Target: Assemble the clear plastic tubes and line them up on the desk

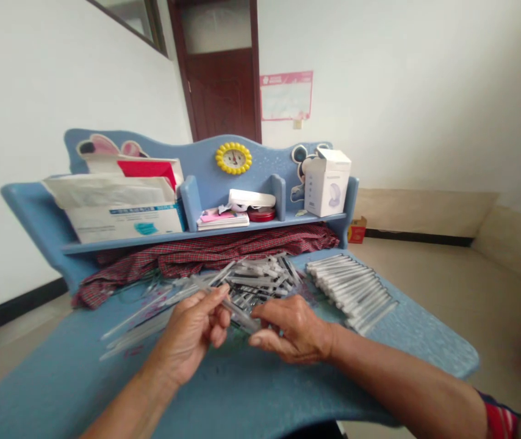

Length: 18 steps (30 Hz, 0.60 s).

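Note:
A clear pen (pixel 241 315) slants between my two hands above the blue desk (pixel 260 390). My left hand (pixel 196 329) pinches its upper left part between thumb and fingers. The thumb and forefinger of my right hand (pixel 292 329) are closed on its lower right end. Just behind my hands lies a jumbled pile of clear and black pen parts (pixel 265 277). Long thin pale tubes, like pen refills (pixel 136 332), are spread to the left of my left hand. To the right, several pens (pixel 349 289) lie side by side in a stacked row.
A red plaid cloth (pixel 242 247) is bunched under the desk's raised shelf (pixel 224 228). On the shelf stand a mask box (pixel 127 213), a small stack of papers (pixel 222 221), a round red tin (pixel 261 214) and a white carton (pixel 328 183). A yellow flower clock (pixel 233 158) is on the backboard.

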Each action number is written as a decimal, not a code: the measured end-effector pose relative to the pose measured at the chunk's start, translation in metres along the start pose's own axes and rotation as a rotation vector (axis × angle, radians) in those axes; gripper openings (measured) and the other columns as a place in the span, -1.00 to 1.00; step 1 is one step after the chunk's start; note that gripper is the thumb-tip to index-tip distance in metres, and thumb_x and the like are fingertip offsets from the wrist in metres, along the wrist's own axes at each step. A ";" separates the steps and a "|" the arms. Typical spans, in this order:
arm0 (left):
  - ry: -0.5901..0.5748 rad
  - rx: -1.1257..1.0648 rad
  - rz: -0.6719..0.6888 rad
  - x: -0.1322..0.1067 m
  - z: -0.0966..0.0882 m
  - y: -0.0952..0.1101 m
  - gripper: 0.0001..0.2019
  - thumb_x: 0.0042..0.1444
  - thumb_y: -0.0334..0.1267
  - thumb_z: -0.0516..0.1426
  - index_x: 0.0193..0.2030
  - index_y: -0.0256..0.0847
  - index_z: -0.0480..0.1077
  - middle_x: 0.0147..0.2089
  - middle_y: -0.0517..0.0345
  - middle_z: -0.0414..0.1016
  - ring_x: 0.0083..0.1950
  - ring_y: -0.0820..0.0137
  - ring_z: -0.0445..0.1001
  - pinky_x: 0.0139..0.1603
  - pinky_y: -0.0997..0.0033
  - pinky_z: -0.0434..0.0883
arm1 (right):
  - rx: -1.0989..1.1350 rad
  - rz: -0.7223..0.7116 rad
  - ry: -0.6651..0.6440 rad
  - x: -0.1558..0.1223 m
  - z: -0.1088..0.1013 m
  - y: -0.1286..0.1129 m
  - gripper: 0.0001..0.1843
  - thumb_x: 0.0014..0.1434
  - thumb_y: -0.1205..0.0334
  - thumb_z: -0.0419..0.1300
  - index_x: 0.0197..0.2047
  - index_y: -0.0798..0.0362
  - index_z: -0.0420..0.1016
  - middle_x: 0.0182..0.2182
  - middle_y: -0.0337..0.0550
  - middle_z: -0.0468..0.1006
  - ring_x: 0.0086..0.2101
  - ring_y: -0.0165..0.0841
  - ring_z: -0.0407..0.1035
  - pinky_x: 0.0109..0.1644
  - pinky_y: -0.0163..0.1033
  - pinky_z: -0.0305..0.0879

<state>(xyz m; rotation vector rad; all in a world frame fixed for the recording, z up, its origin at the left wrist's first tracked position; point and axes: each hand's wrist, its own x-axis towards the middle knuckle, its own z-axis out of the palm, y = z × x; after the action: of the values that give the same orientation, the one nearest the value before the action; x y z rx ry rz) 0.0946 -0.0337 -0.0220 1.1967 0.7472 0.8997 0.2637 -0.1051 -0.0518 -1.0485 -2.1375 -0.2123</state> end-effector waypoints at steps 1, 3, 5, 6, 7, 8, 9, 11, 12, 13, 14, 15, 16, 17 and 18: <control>-0.004 0.010 -0.010 0.001 -0.002 0.000 -0.72 -0.11 -0.11 0.23 -0.51 -0.26 0.26 -0.74 0.33 0.29 -0.81 0.62 0.12 -0.80 0.66 0.11 | 0.017 -0.014 0.002 0.000 -0.001 0.000 -0.59 0.21 -0.08 -0.09 -0.19 0.12 0.30 -0.49 -0.17 0.46 -0.54 -0.46 0.30 -0.45 -0.38 0.17; -0.014 0.044 -0.030 0.003 -0.005 0.000 -0.68 -0.13 -0.08 0.23 -0.55 -0.26 0.24 -0.75 0.34 0.27 -0.81 0.64 0.10 -0.81 0.67 0.08 | 0.047 -0.019 0.009 0.000 -0.002 -0.002 -0.53 0.19 -0.12 -0.06 -0.12 0.13 0.27 -0.47 -0.17 0.47 -0.54 -0.48 0.30 -0.46 -0.39 0.18; -0.028 0.102 -0.056 0.004 -0.007 0.000 -0.64 -0.13 -0.04 0.23 -0.58 -0.26 0.22 -0.77 0.33 0.25 -0.81 0.65 0.08 -0.81 0.68 0.06 | 0.046 -0.024 0.002 0.001 -0.003 -0.003 -0.57 0.21 -0.05 -0.06 -0.05 0.14 0.24 -0.44 -0.18 0.48 -0.53 -0.48 0.31 -0.44 -0.39 0.20; -0.034 0.135 -0.074 0.004 -0.008 -0.001 -0.63 -0.12 -0.01 0.22 -0.59 -0.26 0.21 -0.78 0.33 0.23 -0.82 0.65 0.06 -0.82 0.68 0.05 | 0.027 -0.029 -0.004 0.001 -0.003 -0.004 -0.62 0.24 0.04 -0.08 -0.02 0.14 0.22 -0.43 -0.18 0.48 -0.50 -0.47 0.33 -0.42 -0.39 0.21; -0.044 0.166 -0.097 0.003 -0.008 -0.001 -0.61 -0.11 0.02 0.21 -0.59 -0.26 0.21 -0.80 0.34 0.21 -0.83 0.65 0.04 -0.83 0.68 0.03 | -0.008 -0.036 -0.008 0.002 -0.003 -0.004 -0.67 0.26 0.15 -0.11 0.01 0.14 0.20 -0.43 -0.17 0.48 -0.48 -0.46 0.33 -0.40 -0.39 0.21; -0.061 0.193 -0.125 0.002 -0.007 -0.002 -0.60 -0.11 0.04 0.19 -0.59 -0.25 0.20 -0.81 0.34 0.20 -0.83 0.65 0.02 -0.83 0.68 0.00 | -0.060 -0.046 -0.010 0.002 -0.003 -0.004 -0.69 0.25 0.26 -0.13 0.04 0.14 0.18 -0.43 -0.18 0.47 -0.47 -0.46 0.33 -0.40 -0.38 0.21; -0.083 0.217 -0.154 0.001 -0.006 -0.002 -0.59 -0.10 0.07 0.18 -0.59 -0.24 0.21 -0.82 0.34 0.19 -0.84 0.65 0.01 -0.84 0.68 -0.02 | -0.123 -0.061 -0.011 0.002 -0.003 -0.005 -0.67 0.23 0.33 -0.14 0.07 0.12 0.16 -0.44 -0.19 0.46 -0.48 -0.45 0.32 -0.42 -0.38 0.20; -0.133 0.261 -0.212 -0.002 -0.004 -0.001 -0.58 -0.10 0.11 0.16 -0.57 -0.23 0.21 -0.83 0.34 0.16 -0.84 0.64 -0.01 -0.85 0.69 -0.05 | -0.255 -0.114 -0.029 0.003 -0.002 -0.006 -0.62 0.20 0.37 -0.12 0.10 0.08 0.13 -0.45 -0.23 0.42 -0.49 -0.45 0.29 -0.47 -0.37 0.16; -0.158 0.284 -0.238 -0.003 -0.003 -0.001 -0.58 -0.11 0.12 0.15 -0.56 -0.23 0.20 -0.83 0.35 0.16 -0.84 0.64 0.00 -0.84 0.69 -0.05 | -0.311 -0.153 -0.051 0.003 -0.002 -0.007 -0.61 0.20 0.37 -0.10 0.11 0.06 0.12 -0.44 -0.23 0.41 -0.49 -0.44 0.28 -0.48 -0.36 0.14; -0.181 0.305 -0.259 -0.005 -0.002 -0.001 -0.57 -0.12 0.13 0.16 -0.56 -0.22 0.20 -0.83 0.35 0.15 -0.83 0.63 0.01 -0.84 0.69 -0.05 | -0.355 -0.196 -0.076 0.004 -0.002 -0.009 -0.62 0.21 0.35 -0.10 0.11 0.04 0.12 -0.43 -0.24 0.40 -0.48 -0.44 0.28 -0.48 -0.36 0.14; -0.200 0.322 -0.274 -0.005 -0.001 -0.001 -0.57 -0.14 0.13 0.16 -0.56 -0.22 0.20 -0.82 0.36 0.13 -0.82 0.63 0.02 -0.83 0.68 -0.05 | -0.386 -0.240 -0.104 0.004 -0.001 -0.011 -0.65 0.22 0.34 -0.10 0.09 0.04 0.14 -0.42 -0.24 0.39 -0.47 -0.45 0.28 -0.47 -0.36 0.14; -0.219 0.338 -0.284 -0.006 0.000 -0.001 -0.57 -0.15 0.12 0.18 -0.56 -0.22 0.20 -0.82 0.37 0.13 -0.82 0.63 0.03 -0.83 0.68 -0.05 | -0.412 -0.280 -0.127 0.005 -0.001 -0.013 -0.69 0.24 0.33 -0.12 0.05 0.03 0.17 -0.42 -0.24 0.39 -0.46 -0.45 0.28 -0.46 -0.35 0.15; -0.238 0.354 -0.289 -0.006 0.000 -0.002 -0.58 -0.17 0.11 0.19 -0.55 -0.22 0.20 -0.81 0.37 0.12 -0.81 0.63 0.03 -0.83 0.68 -0.06 | -0.437 -0.316 -0.146 0.006 -0.001 -0.015 -0.73 0.26 0.33 -0.14 0.00 0.03 0.21 -0.43 -0.25 0.39 -0.46 -0.45 0.27 -0.45 -0.35 0.15; -0.256 0.370 -0.286 -0.006 0.000 -0.003 -0.58 -0.17 0.10 0.20 -0.55 -0.23 0.20 -0.80 0.38 0.12 -0.80 0.63 0.03 -0.82 0.67 -0.06 | -0.462 -0.346 -0.158 0.007 -0.002 -0.017 -0.76 0.27 0.32 -0.15 -0.05 0.03 0.23 -0.44 -0.26 0.38 -0.47 -0.46 0.27 -0.45 -0.35 0.14; -0.272 0.383 -0.278 -0.006 0.000 -0.003 -0.59 -0.18 0.09 0.20 -0.56 -0.23 0.21 -0.79 0.38 0.12 -0.80 0.63 0.03 -0.82 0.67 -0.06 | -0.486 -0.368 -0.165 0.008 -0.003 -0.019 -0.77 0.28 0.33 -0.16 -0.10 0.03 0.26 -0.45 -0.27 0.37 -0.48 -0.46 0.26 -0.46 -0.34 0.13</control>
<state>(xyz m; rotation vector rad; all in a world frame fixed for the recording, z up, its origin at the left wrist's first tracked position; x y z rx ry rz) 0.0928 -0.0397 -0.0250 1.4711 0.8605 0.3605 0.2483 -0.1134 -0.0412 -0.9426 -2.4869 -0.8833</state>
